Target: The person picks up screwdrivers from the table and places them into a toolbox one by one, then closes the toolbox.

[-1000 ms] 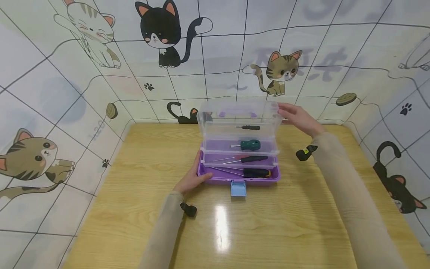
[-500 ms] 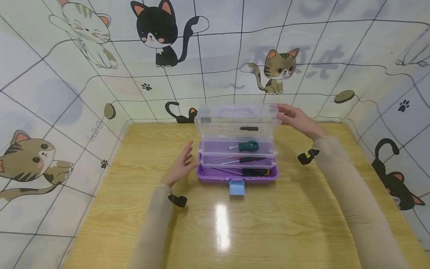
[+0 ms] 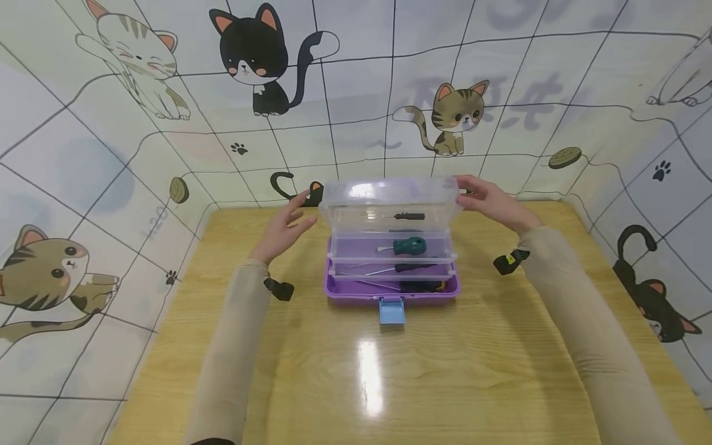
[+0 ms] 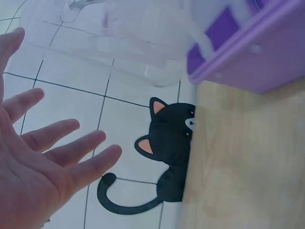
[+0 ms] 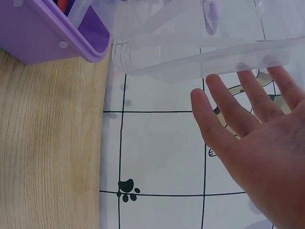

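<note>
A purple toolbox (image 3: 361,299) stands on the table with its clear lid (image 3: 345,193) raised at the back and its stepped clear trays spread out. On the tiers lie a small black screwdriver (image 3: 410,216), a stubby green screwdriver (image 3: 410,246) and a thin black-handled one (image 3: 411,267). A larger screwdriver with a black and yellow handle (image 3: 419,286) lies in the base. My left hand (image 3: 280,232) is beside the lid's left end, fingers spread, holding nothing. My right hand (image 3: 495,203) touches the lid's right end, its fingers extended along the edge in the right wrist view.
A blue latch (image 3: 392,311) hangs down at the toolbox front. The wooden table (image 3: 311,377) reaches a wall (image 3: 361,93) printed with cartoon cats, close behind the toolbox. Side walls rise left and right.
My left hand has let go of the toolbox's front left corner and moved back and up beside the lid. The lid has tipped slightly forward. My right hand stays at its right end.
</note>
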A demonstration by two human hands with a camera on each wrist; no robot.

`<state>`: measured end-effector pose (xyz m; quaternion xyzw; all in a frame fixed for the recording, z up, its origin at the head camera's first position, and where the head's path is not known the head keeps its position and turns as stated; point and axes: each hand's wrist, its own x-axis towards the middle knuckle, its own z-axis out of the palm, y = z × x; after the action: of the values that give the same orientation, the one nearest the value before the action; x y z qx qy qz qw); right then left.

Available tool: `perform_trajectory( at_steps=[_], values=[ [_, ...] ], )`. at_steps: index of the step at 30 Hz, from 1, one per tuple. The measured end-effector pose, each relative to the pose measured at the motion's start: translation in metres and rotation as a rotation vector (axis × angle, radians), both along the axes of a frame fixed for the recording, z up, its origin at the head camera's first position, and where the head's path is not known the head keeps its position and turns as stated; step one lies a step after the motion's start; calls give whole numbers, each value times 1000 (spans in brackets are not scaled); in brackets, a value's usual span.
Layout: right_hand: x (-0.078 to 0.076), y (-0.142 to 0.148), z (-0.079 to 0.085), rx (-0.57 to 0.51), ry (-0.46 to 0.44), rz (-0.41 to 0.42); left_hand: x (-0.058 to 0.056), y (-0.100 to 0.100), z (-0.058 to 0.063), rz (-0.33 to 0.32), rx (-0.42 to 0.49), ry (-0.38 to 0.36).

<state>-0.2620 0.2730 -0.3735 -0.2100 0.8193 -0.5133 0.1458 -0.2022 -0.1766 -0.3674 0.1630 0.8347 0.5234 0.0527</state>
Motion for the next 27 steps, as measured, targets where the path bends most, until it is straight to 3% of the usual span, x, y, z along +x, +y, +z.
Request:
perform_trajectory(
  at_steps=[3,7,10,21,27],
  values=[
    [2,-1,-1,8,-13,-4,-9,4,3,-8,7,5],
    [5,-2,-3,-5,-27,-3,-25,4,-8,-46,27,26],
    [7,-4,-4,-17,-27,1,-30,5,-14,-81,37,29],
    [25,-2,-10,34,-72,-30,-23,6,-19,-148,120,-55],
    [34,0,-20,11,-47,14,-19,2,-23,-228,57,-136]
  ],
)
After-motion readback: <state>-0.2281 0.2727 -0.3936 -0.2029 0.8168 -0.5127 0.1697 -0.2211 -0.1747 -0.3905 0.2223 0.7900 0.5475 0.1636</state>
